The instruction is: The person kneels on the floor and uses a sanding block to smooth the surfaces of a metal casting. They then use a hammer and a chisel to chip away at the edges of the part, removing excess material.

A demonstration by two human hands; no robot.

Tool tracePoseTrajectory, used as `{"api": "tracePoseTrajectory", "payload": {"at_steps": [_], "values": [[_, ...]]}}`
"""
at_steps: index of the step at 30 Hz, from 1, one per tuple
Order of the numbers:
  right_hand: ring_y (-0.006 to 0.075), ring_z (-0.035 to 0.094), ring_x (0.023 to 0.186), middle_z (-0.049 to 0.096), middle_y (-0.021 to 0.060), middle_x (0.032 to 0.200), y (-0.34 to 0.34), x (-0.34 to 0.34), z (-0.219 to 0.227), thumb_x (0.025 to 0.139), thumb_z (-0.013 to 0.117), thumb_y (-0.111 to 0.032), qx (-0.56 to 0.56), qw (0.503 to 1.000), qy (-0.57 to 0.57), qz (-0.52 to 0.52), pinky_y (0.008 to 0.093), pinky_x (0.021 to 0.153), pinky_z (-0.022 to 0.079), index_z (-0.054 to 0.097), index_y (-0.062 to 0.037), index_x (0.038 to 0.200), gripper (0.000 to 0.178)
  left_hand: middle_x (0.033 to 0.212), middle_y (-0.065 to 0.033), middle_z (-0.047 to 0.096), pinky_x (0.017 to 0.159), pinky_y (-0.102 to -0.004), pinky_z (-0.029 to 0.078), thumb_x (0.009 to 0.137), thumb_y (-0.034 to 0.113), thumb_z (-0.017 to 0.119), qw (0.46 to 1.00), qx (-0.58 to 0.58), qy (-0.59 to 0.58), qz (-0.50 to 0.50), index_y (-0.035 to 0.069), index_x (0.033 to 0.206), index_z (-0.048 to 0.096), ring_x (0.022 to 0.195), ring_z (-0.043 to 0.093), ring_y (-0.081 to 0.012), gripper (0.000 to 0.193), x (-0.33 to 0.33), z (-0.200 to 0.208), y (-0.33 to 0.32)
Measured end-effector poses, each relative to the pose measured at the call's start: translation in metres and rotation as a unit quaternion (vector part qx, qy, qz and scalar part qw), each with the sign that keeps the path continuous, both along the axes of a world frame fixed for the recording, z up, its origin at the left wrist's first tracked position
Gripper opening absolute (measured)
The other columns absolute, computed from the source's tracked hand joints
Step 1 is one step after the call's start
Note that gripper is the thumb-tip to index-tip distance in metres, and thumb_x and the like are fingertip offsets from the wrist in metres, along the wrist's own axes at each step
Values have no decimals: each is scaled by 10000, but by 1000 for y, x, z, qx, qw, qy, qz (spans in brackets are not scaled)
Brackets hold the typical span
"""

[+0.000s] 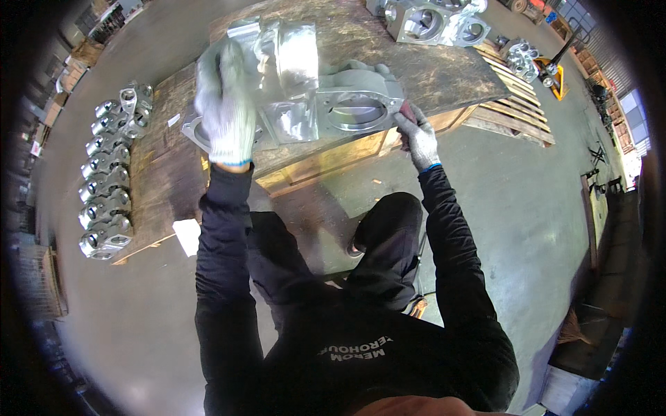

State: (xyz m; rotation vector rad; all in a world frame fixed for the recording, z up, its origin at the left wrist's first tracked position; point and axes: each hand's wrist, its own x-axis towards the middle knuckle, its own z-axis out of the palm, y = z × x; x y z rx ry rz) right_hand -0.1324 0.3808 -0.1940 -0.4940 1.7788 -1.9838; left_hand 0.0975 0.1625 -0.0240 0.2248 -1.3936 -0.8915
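Metal casting (312, 97) — long axis left-right, round bore facing up — both hands steadying.

I am in a metalworking shop or factory hall. Under me is a bare grey concrete floor (527, 208). A rough wooden pallet (430, 69) carries the big raw metal casting (326, 97) at its near edge. A row of shiny castings (107, 180) lines the left edge of another pallet, more castings (430, 21) sit at the far edge, and a yellow pallet truck (555, 73) stands at upper right.
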Motion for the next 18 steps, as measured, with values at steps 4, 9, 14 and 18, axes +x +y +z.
{"api": "tracePoseTrajectory", "payload": {"at_steps": [4, 9, 14, 18], "values": [[24, 490, 554, 578, -69, 742, -2, 1, -4, 843, 796, -206, 6, 1000, -21, -1, 208, 466, 389, 645, -75, 1170, 383, 789, -44, 626, 634, -263, 448, 1039, 149, 532, 981, -10, -110, 157, -29, 977, 624, 712, 558, -105, 210, -26, -3, -10], [41, 474, 555, 627, -17, 836, -1, 46, -5, 887, 763, -249, -49, 997, 57, -12, 209, 471, 380, 605, -28, 1242, 447, 779, -44, 674, 564, -265, 480, 1016, 260, 595, 988, -53, -92, 117, -55, 952, 670, 650, 577, -91, 331, -21, -11, -54], [303, 624, 1106, 531, 215, 1371, -25, 129, -20, 907, 692, -182, 6, 951, 303, -56, 396, 898, 525, 396, -55, 1402, 591, 1168, -163, 712, 950, -325, 486, 1042, 285, 543, 983, 35, -166, 75, -90, 1216, 640, 1060, 648, -208, 425, -11, -1, -137], [408, 593, 1078, 527, 199, 1372, -19, 125, -34, 799, 711, -137, 91, 871, 482, 8, 422, 932, 501, 486, -87, 1366, 611, 1163, -243, 681, 982, -427, 461, 1009, 543, 439, 895, -124, -345, 256, 10, 1230, 646, 1125, 624, -416, 612, -3, 23, -169]]}}
